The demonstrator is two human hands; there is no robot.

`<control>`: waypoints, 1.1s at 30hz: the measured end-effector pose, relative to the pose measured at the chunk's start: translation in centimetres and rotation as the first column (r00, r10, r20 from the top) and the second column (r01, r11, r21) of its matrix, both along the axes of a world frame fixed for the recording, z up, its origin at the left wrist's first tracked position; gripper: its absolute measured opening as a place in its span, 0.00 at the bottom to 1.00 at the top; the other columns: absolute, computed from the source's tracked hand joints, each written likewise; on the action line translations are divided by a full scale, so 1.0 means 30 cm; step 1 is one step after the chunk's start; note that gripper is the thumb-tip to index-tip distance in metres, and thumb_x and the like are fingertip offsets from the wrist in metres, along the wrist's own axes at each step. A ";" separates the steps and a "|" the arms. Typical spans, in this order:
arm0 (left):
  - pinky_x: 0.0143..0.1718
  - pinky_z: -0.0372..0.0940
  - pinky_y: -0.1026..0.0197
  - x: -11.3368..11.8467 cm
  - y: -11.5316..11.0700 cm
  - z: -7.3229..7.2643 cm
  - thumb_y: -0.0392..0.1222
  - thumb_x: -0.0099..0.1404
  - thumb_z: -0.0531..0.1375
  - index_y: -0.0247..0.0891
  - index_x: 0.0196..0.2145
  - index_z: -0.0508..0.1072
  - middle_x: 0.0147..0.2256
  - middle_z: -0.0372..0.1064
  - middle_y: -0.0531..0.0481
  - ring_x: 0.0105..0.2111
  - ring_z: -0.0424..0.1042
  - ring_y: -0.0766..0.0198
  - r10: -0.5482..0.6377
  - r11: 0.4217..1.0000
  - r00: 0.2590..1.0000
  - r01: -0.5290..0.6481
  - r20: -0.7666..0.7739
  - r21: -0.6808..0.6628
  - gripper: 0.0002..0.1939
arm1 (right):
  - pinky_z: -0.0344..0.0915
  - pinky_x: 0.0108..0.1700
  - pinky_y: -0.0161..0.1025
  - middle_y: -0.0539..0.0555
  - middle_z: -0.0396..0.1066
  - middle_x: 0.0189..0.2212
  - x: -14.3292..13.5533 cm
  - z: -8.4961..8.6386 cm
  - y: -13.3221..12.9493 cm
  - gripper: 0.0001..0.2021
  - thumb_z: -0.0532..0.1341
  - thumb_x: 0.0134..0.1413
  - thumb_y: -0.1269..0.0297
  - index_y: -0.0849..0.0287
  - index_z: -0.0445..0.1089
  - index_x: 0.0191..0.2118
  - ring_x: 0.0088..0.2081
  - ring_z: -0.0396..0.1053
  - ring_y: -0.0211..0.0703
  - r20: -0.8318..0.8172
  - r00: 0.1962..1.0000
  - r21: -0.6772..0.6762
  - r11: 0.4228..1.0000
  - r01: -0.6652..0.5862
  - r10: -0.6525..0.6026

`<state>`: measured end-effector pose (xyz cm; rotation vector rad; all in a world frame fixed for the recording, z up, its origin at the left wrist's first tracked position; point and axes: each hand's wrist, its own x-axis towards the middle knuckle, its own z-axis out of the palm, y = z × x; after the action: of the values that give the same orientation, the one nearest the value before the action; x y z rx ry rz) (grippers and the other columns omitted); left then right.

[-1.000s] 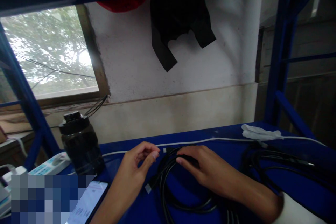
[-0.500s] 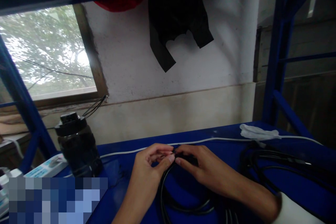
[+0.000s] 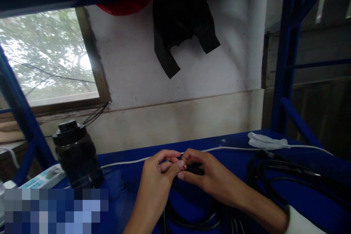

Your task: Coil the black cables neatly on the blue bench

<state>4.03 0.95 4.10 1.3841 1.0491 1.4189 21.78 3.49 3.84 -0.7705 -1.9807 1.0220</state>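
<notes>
The cable [image 3: 177, 217] lies in loose black loops on the blue bench [image 3: 126, 179], in front of me and well short of the back edge, its lower part running out of view. My hands meet just above its far side, fingertip to fingertip. My right hand [image 3: 214, 175] is nearly closed, thumb and forefinger drawn together, with a black length of the cable showing in its grip. My left hand [image 3: 157, 173] has its fingers curled and its thumb tip beside my right fingertips; what it pinches, if anything, is hidden, so I cannot tell. A white sleeve [image 3: 301, 221] covers my right forearm. To the right, toward the bench's right edge, lies a second coil [image 3: 285, 168] of black cable. Near the back right corner sits a crumpled whitish wrapper [image 3: 267, 140], and a white cord [image 3: 233, 148] runs along the back edge. Toward the left edge a dark bottle [image 3: 78, 157] stands upright, a white power strip [image 3: 48, 177] just beside it. Past the back edge is a pale wall [image 3: 131, 80] with a window [image 3: 46, 58] on the left; a black bag [image 3: 183, 22] hangs before it, beside something red [image 3: 123, 7].
</notes>
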 end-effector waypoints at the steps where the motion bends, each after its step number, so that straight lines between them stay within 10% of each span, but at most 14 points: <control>1: 0.33 0.68 0.64 -0.002 -0.003 -0.001 0.45 0.55 0.73 0.36 0.37 0.81 0.30 0.77 0.50 0.30 0.79 0.61 -0.009 1.000 1.000 0.009 -0.008 -0.001 0.14 | 0.65 0.50 0.38 0.48 0.78 0.39 -0.001 0.001 0.001 0.06 0.69 0.63 0.61 0.55 0.73 0.40 0.46 0.75 0.44 0.000 1.000 0.001 1.000 0.003 -0.003; 10: 0.46 0.66 0.54 -0.014 -0.013 -0.002 0.41 0.63 0.67 0.41 0.34 0.82 0.36 0.81 0.47 0.39 0.78 0.54 0.118 0.984 0.936 -0.066 -0.331 0.163 0.04 | 0.63 0.44 0.38 0.49 0.77 0.38 0.003 -0.013 0.006 0.07 0.63 0.69 0.60 0.55 0.70 0.40 0.42 0.74 0.45 0.024 1.000 0.078 0.997 0.005 -0.006; 33: 0.24 0.56 0.64 -0.025 -0.035 -0.045 0.50 0.72 0.58 0.41 0.36 0.68 0.23 0.65 0.57 0.22 0.66 0.65 0.034 0.999 0.916 -0.026 -0.399 0.026 0.11 | 0.66 0.37 0.38 0.50 0.74 0.30 -0.005 -0.009 -0.012 0.11 0.65 0.61 0.61 0.56 0.66 0.30 0.34 0.72 0.44 0.078 0.997 -0.070 0.997 -0.023 0.028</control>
<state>3.26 -0.09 2.74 1.7262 1.3203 1.1941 21.63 3.13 3.57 -0.8365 -2.0363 1.0950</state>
